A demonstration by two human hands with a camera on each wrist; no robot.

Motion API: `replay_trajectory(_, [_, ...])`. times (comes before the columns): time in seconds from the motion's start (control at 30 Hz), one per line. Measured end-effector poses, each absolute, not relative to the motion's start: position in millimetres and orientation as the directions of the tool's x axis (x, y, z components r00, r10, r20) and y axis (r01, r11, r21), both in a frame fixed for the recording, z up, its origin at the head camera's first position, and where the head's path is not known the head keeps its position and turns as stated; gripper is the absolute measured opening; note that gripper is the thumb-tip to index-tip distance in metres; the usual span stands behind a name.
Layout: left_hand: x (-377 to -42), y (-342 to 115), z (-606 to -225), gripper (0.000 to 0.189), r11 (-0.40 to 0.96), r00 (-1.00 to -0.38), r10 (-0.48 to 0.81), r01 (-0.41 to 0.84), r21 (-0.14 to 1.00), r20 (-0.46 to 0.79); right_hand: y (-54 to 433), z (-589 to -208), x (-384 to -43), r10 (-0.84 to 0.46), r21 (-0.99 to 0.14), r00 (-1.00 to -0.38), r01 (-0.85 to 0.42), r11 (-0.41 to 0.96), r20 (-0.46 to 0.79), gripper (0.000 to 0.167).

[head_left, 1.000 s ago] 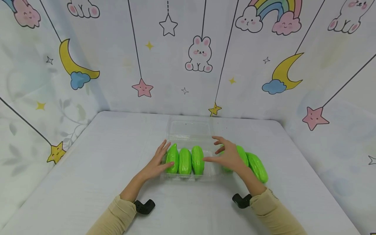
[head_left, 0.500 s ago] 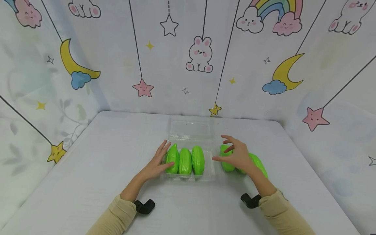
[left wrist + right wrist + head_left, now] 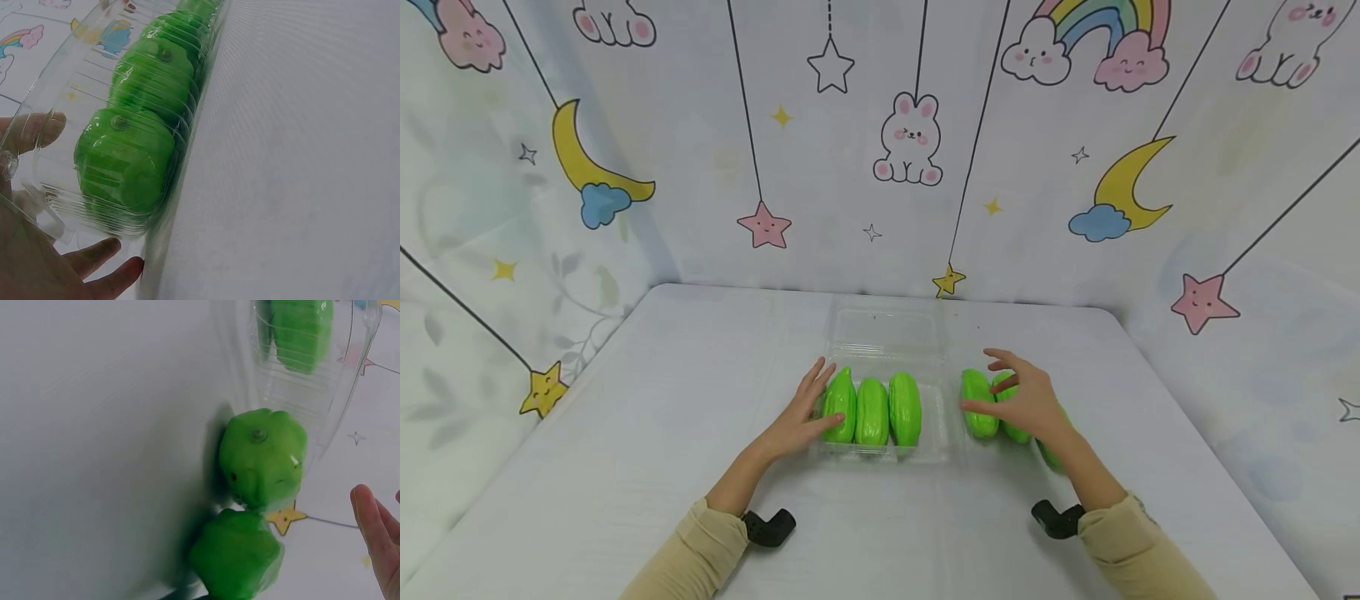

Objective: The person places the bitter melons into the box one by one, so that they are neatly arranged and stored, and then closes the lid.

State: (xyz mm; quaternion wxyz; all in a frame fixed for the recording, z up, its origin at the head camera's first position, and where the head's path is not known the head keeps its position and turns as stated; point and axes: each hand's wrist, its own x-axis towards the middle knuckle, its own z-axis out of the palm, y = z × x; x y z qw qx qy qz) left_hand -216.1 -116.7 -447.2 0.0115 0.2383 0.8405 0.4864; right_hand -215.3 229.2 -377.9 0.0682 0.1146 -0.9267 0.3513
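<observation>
A right hand (image 3: 1028,404), fingers apart, hovers over glossy green ridged gourds (image 3: 264,456) at three o'clock of a clear plastic box (image 3: 936,429); a left hand (image 3: 797,421) spreads at nine. A one-sided pinch could send a rounded gourd rolling.

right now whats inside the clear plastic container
Three green gourd-like items lie side by side in the clear container, with room to their right. The left hand hides a bit of the leftmost item; what is beneath them is covered.
</observation>
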Motion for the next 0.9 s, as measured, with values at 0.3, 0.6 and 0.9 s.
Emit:
replay_trajectory(0.3, [-215.1, -116.4, -445.4, 0.077, 0.398, -0.884, 0.419, 0.386, 0.832, 0.209, 245.1, -380.6, -212.5, -0.164, -0.599, -0.964, -0.258, 0.758, 0.208, 0.088])
replay_trajectory(0.6, [-207.7, -113.8, -432.1, 0.075, 0.394, -0.889, 0.412, 0.37, 0.842, 0.198, 258.3, -379.2, -210.9, -0.155, -0.607, -0.965, -0.255, 0.752, 0.214, 0.085])
replay_trajectory(0.9, [-216.9, -117.0, -447.8, 0.077, 0.397, -0.884, 0.419, 0.384, 0.833, 0.208, 270.8, -376.2, -207.9, -0.159, -0.596, -0.96, -0.268, 0.757, 0.229, 0.083])
